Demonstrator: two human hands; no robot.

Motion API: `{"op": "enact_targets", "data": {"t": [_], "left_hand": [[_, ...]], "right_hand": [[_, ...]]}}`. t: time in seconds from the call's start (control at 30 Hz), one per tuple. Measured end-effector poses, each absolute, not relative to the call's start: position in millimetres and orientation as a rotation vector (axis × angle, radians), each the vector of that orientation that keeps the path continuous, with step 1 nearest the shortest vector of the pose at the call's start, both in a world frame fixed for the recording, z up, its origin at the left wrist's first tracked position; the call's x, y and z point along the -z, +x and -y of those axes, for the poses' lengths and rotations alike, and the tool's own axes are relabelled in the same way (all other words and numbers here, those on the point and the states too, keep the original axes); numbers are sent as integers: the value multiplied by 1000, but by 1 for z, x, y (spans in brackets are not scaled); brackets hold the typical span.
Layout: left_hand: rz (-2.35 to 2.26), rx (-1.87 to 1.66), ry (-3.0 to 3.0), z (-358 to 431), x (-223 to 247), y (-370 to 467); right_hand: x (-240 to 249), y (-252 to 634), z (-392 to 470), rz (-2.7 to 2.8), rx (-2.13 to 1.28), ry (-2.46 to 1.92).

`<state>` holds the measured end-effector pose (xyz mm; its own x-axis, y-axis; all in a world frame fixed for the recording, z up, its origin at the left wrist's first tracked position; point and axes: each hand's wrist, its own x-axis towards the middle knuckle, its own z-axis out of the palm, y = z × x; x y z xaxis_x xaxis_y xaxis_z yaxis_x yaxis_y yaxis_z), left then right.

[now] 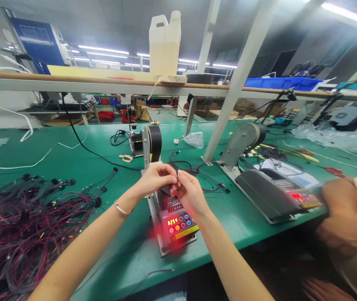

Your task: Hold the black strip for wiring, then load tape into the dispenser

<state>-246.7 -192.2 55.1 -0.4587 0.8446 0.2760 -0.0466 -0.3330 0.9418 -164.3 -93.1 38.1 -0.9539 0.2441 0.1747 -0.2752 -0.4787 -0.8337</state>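
My left hand [161, 175] and my right hand [189, 190] meet fingertip to fingertip above a small machine [181, 225] with a lit red display. Both are pinched closed around something small and dark that their fingers mostly hide. A silver bangle [122, 208] is on my left wrist. Just behind my hands rises the machine's reel of black tape [155, 143]. Thin dark and red wires [208, 179] lie on the green table behind my right hand.
A large heap of dark red wires [31, 225] covers the left of the green table [103, 142]. At the right stands a second tape machine [264, 194], beside a person's arm [343, 209]. A slanted metal post [228, 100] rises behind my hands.
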Motion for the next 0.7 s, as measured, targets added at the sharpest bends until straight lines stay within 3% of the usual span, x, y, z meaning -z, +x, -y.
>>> {"op": "enact_targets", "data": {"t": [0.7], "left_hand": [[-1372, -1902, 1048, 192, -51, -241]], "right_hand": [[-34, -165, 97, 1362, -2487, -32]]}}
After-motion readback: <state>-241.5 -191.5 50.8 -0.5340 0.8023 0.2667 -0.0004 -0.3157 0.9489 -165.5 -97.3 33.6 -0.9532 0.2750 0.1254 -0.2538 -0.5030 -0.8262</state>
